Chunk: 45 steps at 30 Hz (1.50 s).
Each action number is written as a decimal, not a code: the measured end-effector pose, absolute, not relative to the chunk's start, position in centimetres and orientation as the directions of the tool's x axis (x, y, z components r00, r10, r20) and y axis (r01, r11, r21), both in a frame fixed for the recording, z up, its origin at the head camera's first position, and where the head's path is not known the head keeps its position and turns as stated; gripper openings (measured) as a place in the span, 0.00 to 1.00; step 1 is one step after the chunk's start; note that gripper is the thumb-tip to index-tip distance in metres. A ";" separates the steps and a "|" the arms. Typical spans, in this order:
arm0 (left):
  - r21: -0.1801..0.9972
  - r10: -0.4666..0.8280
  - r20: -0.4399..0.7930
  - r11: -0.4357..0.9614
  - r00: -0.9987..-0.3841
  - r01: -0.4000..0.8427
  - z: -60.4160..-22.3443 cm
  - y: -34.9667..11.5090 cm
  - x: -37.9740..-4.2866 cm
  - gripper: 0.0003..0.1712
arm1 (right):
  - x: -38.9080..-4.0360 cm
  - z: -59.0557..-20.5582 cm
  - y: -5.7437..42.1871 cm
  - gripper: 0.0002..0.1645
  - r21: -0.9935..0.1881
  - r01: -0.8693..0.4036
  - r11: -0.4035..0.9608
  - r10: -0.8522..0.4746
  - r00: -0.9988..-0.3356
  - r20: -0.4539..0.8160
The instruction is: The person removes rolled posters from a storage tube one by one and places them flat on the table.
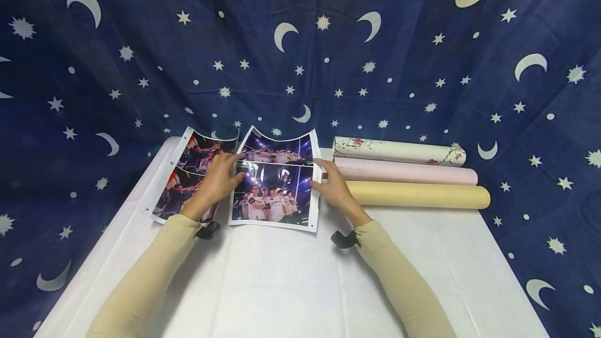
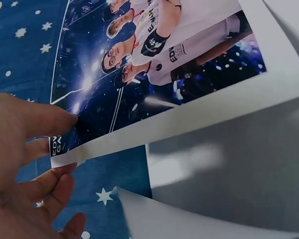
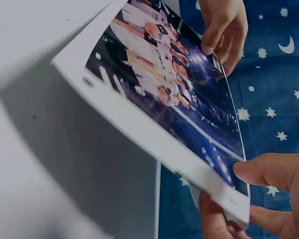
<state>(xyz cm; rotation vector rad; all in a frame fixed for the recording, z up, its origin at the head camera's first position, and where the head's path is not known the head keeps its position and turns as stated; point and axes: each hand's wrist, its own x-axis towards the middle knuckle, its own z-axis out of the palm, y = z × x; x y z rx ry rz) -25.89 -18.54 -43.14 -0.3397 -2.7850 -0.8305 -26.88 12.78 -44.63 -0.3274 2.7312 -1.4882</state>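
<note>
A glossy photo poster (image 1: 274, 194) showing a group in white shirts is raised off the table between my two hands. My left hand (image 1: 219, 179) pinches its left edge, thumb over the printed face, as the left wrist view shows at the poster's lettered corner (image 2: 65, 144). On the opposite edge my right hand (image 1: 334, 184) pinches the white border (image 3: 189, 172) between thumb and fingers. A second group photo (image 1: 279, 147) lies directly above the first in the head view. Beneath my left forearm is another photo sheet (image 1: 180, 192) with dark red pictures, partly hidden.
Three rolls lie at the back right: a flower-patterned white one (image 1: 399, 151), a pink one (image 1: 408, 171) and a yellow one (image 1: 422, 195). The table has a white cover (image 1: 281, 286). A dark blue curtain (image 1: 300, 40) with moons and stars hangs behind.
</note>
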 end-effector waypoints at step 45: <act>0.516 0.172 0.362 0.782 -0.916 0.350 -41.1 -17.0 -24.2 0.33 | -24.1 -43.5 12.2 0.31 -0.856 -0.170 0.488 -0.210 -0.975 0.075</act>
